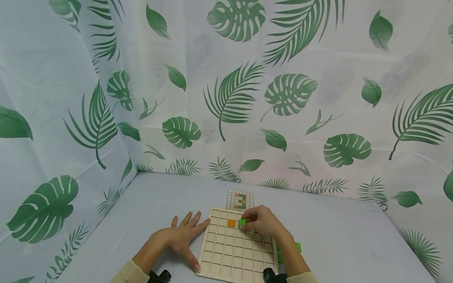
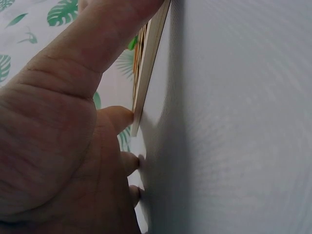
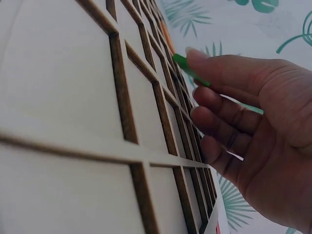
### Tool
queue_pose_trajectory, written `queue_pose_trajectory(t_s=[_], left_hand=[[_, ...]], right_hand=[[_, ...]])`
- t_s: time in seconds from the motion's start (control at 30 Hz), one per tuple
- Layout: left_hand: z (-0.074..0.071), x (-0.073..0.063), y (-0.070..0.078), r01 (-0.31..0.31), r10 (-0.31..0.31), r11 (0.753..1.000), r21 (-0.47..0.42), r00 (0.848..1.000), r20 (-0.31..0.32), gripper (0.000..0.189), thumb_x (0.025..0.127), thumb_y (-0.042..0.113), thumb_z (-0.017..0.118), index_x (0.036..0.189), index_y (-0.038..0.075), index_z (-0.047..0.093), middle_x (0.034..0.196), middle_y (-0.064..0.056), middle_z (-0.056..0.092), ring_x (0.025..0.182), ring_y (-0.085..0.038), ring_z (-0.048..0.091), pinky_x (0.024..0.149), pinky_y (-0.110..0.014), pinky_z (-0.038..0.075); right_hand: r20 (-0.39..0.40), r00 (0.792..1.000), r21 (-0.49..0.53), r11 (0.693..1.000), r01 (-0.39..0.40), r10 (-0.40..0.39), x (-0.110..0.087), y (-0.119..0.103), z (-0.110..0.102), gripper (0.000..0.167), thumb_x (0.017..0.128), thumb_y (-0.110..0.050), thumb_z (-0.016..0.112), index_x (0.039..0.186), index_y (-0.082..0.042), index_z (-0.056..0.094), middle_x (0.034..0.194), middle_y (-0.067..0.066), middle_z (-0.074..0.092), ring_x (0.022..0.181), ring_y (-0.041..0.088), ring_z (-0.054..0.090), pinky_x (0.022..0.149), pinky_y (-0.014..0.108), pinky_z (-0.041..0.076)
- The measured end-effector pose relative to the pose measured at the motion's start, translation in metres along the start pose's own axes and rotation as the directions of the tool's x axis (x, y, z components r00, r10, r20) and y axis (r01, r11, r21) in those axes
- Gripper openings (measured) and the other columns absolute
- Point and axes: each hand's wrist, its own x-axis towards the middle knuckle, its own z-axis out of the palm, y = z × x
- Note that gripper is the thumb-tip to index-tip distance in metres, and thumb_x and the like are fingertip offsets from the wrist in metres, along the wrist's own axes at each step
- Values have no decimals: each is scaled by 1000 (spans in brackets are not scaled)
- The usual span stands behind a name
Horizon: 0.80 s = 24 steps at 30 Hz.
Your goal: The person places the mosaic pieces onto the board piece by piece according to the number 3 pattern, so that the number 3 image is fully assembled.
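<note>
Pinching one green tile (image 1: pixel 242 223) between right thumb and fingers; your left hand (image 1: pixel 183 237) spread wide, gripping nothing.
One grid board (image 1: pixel 227 259) between your hands, left edge touching your left; the pinched tile's over a far row, one orange tile (image 1: pixel 231 223) just left of your right hand (image 1: pixel 263 222). One patterned card (image 1: pixel 240 199) beyond both hands. More green tiles (image 1: pixel 298 247) either side of your right forearm (image 1: pixel 294 257), which blocks a full count. Two black wrist cameras (image 1: pixel 160 279), one per wrist.
</note>
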Motion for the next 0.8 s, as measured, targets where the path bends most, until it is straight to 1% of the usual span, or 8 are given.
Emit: queue_pose_trajectory(t_s=[0.13, 0.33, 0.47, 0.63, 0.8], left_hand=[[-1, -1, 0, -1, 1, 1000, -2, 1000, -2, 137, 63, 67, 92, 169, 30, 14, 176, -14, 0, 162, -42, -6, 120, -78, -2], [-1, -2, 2, -1, 1, 1000, 3, 1000, 1, 137, 63, 67, 92, 169, 29, 14, 176, -14, 1, 162, -43, -5, 120, -78, -1], [-1, -1, 2, -3, 3, 1000, 8, 1000, 0, 137, 63, 68, 92, 169, 29, 14, 176, -14, 1, 162, -43, -5, 120, -78, -1], [0, -1, 2, -1, 1, 1000, 13, 1000, -6, 137, 62, 68, 92, 169, 29, 14, 176, -14, 2, 162, -43, -5, 120, -78, -1], [0, -1, 3, 6, -6, 1000, 16, 1000, -4, 137, 62, 69, 92, 169, 29, 15, 176, -14, 3, 162, -43, -4, 120, -78, 0]], right_hand=[[2, 1000, -24, 1000, 4, -4, 0, -1, 1, 22, 87, -16, 85, 105, -5, 79, 88, 1, 72, 77, 16, 63, 64, 28, 53], [1, 1000, -63, 998, -18, 18, 1, -5, 4, 22, 87, -15, 85, 105, -6, 79, 87, -1, 72, 76, 12, 62, 65, 26, 52], [-6, 1000, -77, 997, -31, 31, 1, -7, 6, 21, 86, -15, 86, 104, -6, 80, 88, -1, 71, 77, 12, 61, 66, 27, 53], [-10, 1000, -105, 994, -21, 20, 2, -8, 8, 22, 86, -14, 86, 105, -6, 80, 91, 1, 73, 81, 13, 62, 70, 28, 54], [-9, 1000, -112, 994, -21, 20, 4, -7, 9, 24, 85, -13, 86, 106, -5, 80, 90, 1, 72, 81, 14, 62, 69, 29, 54]])
